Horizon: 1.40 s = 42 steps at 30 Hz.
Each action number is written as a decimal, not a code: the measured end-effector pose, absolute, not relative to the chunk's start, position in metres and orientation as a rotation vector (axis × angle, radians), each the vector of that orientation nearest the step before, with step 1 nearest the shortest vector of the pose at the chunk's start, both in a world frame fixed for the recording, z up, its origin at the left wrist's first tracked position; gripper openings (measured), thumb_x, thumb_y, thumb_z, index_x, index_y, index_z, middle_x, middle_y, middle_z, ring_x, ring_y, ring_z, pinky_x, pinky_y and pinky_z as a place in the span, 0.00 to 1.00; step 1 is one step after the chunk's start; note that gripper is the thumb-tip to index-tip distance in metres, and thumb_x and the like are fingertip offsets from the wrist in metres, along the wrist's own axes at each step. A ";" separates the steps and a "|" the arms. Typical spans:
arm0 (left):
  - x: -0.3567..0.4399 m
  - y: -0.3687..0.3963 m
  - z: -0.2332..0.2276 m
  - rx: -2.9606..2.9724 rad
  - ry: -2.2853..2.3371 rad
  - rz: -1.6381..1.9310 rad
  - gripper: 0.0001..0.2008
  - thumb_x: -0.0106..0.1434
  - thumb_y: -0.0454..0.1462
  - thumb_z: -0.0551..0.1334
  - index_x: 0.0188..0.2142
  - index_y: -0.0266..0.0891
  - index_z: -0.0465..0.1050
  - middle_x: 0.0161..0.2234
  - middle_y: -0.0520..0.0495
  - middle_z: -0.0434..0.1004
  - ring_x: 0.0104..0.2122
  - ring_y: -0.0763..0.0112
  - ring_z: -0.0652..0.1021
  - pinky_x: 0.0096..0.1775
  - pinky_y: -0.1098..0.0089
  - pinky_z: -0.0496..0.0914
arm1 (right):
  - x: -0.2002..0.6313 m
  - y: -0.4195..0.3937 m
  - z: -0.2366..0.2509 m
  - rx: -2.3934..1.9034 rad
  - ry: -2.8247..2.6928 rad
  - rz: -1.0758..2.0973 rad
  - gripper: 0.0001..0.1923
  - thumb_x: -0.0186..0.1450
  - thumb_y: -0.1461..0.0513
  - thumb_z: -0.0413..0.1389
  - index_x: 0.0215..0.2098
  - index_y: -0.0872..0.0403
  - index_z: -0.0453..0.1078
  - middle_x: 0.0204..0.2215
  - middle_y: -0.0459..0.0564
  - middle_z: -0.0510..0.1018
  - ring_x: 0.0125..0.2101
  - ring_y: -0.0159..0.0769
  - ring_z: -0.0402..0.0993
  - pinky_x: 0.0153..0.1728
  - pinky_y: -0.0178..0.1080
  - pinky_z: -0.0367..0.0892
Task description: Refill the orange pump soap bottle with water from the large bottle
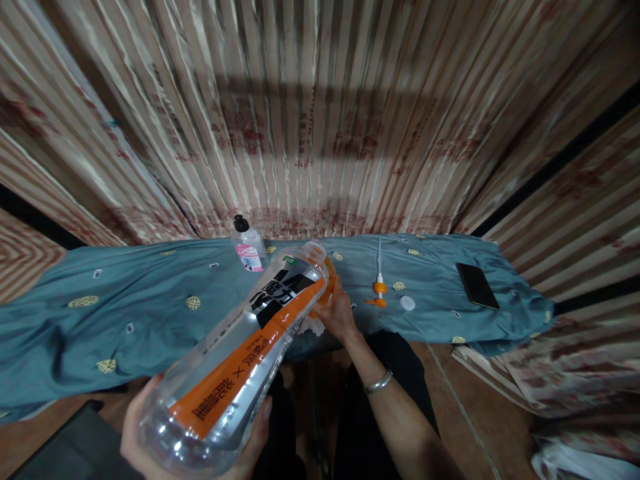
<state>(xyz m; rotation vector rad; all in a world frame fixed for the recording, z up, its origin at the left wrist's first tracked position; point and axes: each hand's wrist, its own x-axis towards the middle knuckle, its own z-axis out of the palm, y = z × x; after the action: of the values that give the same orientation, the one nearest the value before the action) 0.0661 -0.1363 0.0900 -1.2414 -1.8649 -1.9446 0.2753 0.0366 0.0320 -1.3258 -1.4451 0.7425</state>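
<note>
A large clear plastic bottle point(235, 347) with a silver and orange label lies tilted across the middle of the view, its uncapped neck pointing up and away. My left hand point(255, 433) is wrapped around its wide base. Close behind the neck, my right hand point(340, 310) grips an orange object point(329, 280), mostly hidden by the bottle, so its kind does not show. Something white and crumpled, like a tissue point(313, 325), shows below my right hand. An orange pump head point(380, 290) with a long clear tube lies on the cloth to the right.
A small clear bottle point(249, 247) with a black cap and pink label stands toward the back. A white round disc point(407, 303) and a black phone point(477, 285) lie on the teal cloth point(160, 287) to the right. Striped curtains point(310, 120) enclose the table.
</note>
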 end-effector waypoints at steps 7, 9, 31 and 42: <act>0.067 -0.137 0.092 -1.276 -1.821 -1.919 0.59 0.49 0.59 0.89 0.73 0.34 0.79 0.62 0.36 0.83 0.57 0.48 0.84 0.84 0.39 0.65 | 0.274 0.036 0.033 -1.315 -1.385 0.797 0.39 0.63 0.54 0.79 0.69 0.49 0.75 0.55 0.59 0.95 0.53 0.62 0.96 0.56 0.58 0.92; 0.067 -0.136 0.093 -1.291 -1.808 -1.921 0.58 0.48 0.59 0.89 0.72 0.35 0.79 0.62 0.37 0.83 0.57 0.49 0.83 0.86 0.39 0.60 | 0.274 0.036 0.033 -1.326 -1.376 0.810 0.40 0.63 0.53 0.79 0.69 0.49 0.75 0.55 0.60 0.95 0.53 0.62 0.96 0.56 0.59 0.92; 0.069 -0.134 0.092 -1.321 -1.738 -2.012 0.60 0.52 0.55 0.90 0.77 0.32 0.78 0.64 0.37 0.82 0.59 0.51 0.82 0.86 0.43 0.61 | 0.270 0.038 0.028 -1.359 -1.373 0.750 0.45 0.63 0.58 0.79 0.75 0.52 0.73 0.53 0.57 0.95 0.50 0.58 0.97 0.54 0.54 0.93; 0.069 -0.137 0.094 -1.302 -1.772 -2.003 0.55 0.51 0.55 0.90 0.72 0.35 0.78 0.63 0.37 0.82 0.58 0.49 0.82 0.86 0.38 0.59 | 0.275 0.039 0.024 -1.323 -1.395 0.763 0.44 0.63 0.57 0.80 0.74 0.50 0.73 0.53 0.57 0.95 0.51 0.59 0.97 0.54 0.56 0.92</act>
<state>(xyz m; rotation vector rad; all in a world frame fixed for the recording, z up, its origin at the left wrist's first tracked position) 0.0689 -0.1371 0.0939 -1.3020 -1.7718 -2.0029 0.2749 0.0389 0.0240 -1.3233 -1.3948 0.7634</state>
